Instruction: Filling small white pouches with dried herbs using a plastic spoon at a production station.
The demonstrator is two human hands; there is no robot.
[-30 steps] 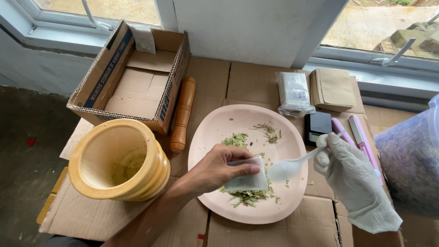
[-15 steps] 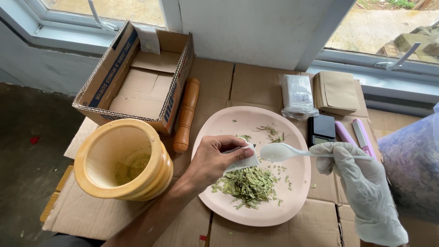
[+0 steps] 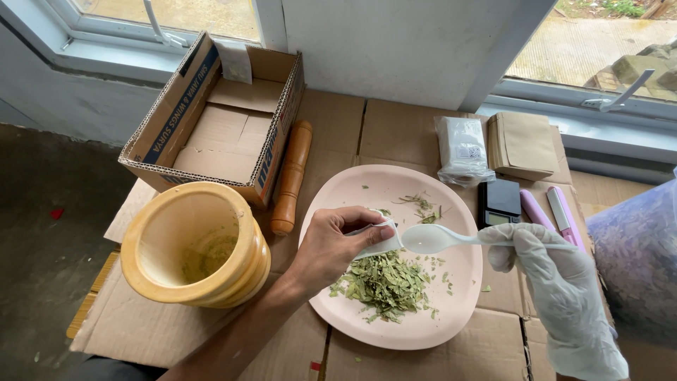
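My bare left hand (image 3: 335, 243) was curled shut, pinching a small white pouch (image 3: 381, 240) above the pink plate (image 3: 381, 185). My gloved right hand (image 3: 546, 264) gripped a white plastic spoon (image 3: 441, 238) by its handle, the bowl touching the pouch's mouth. Crushed green leaves (image 3: 384, 282) lay heaped on the plate just below.

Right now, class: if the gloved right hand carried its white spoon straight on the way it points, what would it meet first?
Probably the small white sachet pinched in the left hand; the spoon in the right hand seems nearly touching it, though depth is unclear.
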